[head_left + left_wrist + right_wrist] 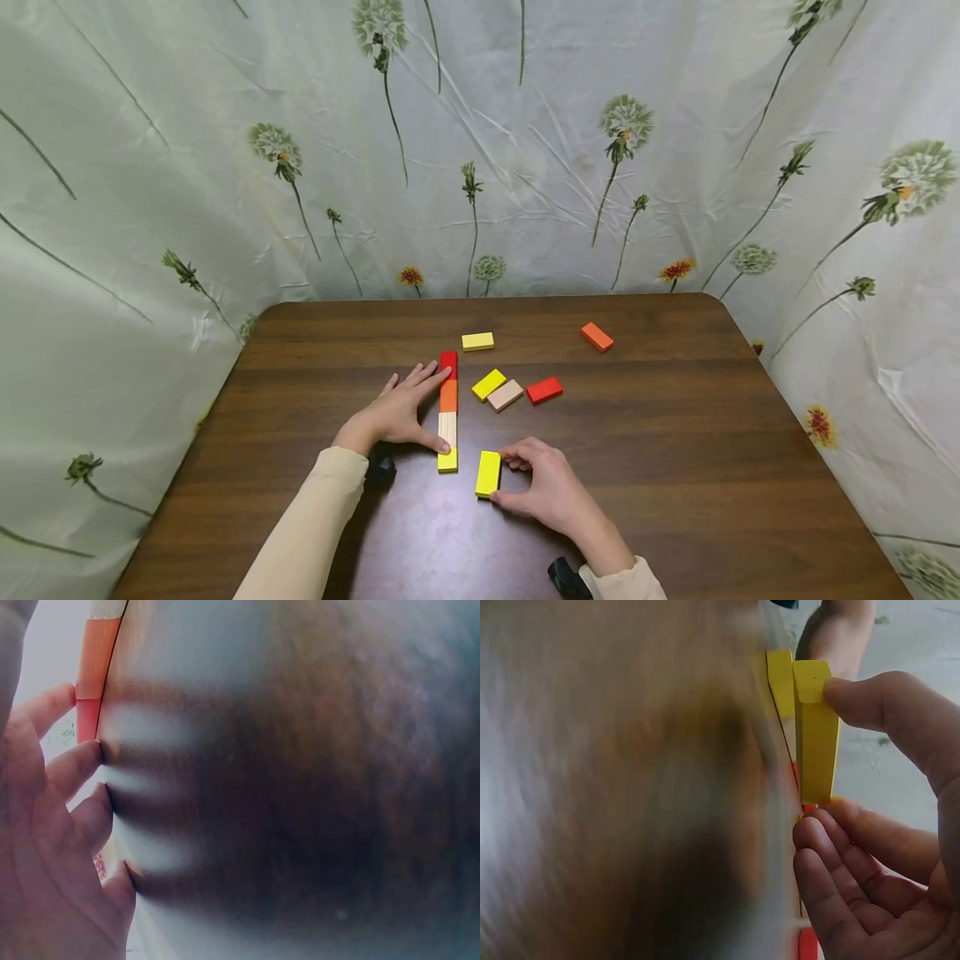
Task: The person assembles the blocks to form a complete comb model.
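Observation:
Red (448, 362), orange (447, 397), plain wood (447, 427) and yellow (447, 462) blocks lie end to end in a straight row on the table. My left hand (401, 414) spreads along the row's left side, its index fingertip touching the red block and its thumb by the joint of the wood and yellow blocks. Right of the row, my right hand (546, 490) pinches another yellow block (488, 473) by its two ends between thumb and fingers. In the right wrist view this yellow block (817, 750) stands apart from the row.
Beyond the hands lie loose blocks: a pale yellow one (477, 342), a yellow one (489, 384) touching a plain wood one (506, 395), a red one (544, 391) and an orange one (597, 337). A flowered curtain (525, 208) hangs behind the brown table (675, 467).

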The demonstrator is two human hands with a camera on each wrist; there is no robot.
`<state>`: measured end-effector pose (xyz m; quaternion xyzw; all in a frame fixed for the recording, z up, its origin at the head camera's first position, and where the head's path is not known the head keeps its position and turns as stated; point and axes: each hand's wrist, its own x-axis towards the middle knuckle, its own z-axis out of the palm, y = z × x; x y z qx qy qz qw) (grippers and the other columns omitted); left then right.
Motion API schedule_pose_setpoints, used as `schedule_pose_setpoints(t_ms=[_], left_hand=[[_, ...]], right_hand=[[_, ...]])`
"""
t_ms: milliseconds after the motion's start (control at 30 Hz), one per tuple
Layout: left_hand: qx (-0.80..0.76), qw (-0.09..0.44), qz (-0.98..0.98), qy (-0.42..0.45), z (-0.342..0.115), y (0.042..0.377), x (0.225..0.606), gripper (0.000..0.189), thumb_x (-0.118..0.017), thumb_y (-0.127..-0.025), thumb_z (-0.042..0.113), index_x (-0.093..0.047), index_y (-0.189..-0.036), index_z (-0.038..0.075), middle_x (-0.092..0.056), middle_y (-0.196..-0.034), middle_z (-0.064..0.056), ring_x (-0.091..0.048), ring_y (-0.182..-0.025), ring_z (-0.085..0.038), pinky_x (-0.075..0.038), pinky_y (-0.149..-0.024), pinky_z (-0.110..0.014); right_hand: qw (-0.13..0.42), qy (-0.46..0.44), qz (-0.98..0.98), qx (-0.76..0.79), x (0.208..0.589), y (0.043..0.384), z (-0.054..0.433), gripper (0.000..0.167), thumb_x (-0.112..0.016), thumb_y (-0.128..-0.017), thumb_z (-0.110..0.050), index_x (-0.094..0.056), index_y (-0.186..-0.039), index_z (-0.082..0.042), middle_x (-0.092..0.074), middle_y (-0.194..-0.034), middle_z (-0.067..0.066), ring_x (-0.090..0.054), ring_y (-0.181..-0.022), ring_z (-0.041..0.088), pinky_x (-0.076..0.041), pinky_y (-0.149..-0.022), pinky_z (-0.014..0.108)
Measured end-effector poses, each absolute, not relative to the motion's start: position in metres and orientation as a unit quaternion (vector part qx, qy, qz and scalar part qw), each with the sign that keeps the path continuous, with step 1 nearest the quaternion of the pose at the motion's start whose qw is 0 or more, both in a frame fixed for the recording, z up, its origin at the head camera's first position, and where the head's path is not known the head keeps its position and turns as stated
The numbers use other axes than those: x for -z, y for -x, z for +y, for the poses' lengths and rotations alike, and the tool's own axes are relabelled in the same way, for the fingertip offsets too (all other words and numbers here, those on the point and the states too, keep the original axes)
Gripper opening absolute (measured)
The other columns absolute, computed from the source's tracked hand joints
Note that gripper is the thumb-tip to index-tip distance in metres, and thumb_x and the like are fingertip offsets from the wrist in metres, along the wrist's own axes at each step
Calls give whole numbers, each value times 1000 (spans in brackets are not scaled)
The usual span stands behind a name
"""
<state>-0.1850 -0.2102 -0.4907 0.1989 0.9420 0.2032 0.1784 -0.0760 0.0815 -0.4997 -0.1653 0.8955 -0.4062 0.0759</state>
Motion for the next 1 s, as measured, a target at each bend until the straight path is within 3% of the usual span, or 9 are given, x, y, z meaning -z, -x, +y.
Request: schedule_pose_setpoints(t_ms=[467, 1000], left_hand=[[-208, 174, 940, -205, -210, 186, 493, 131, -91, -71, 70, -22, -173, 27, -15, -182, -11, -11, -169, -40, -5, -131, -75], [-215, 164, 940, -210, -213, 186, 494, 130, -91, -71, 69, -23, -173, 26, -16, -182, -13, -13, -168, -41, -6, -130, -76]], right_hand=[[120, 229, 888, 379, 501, 67, 56, 53, -95, -82, -31, -77, -127, -9, -72, -114, -2, -64, -99, 6, -59, -88, 26], [107, 251, 897, 349, 501, 62, 38, 59, -93, -86, -27, -74, -138, -7, -71, -113, -2, -64, -99, 6, -59, -87, 26]])
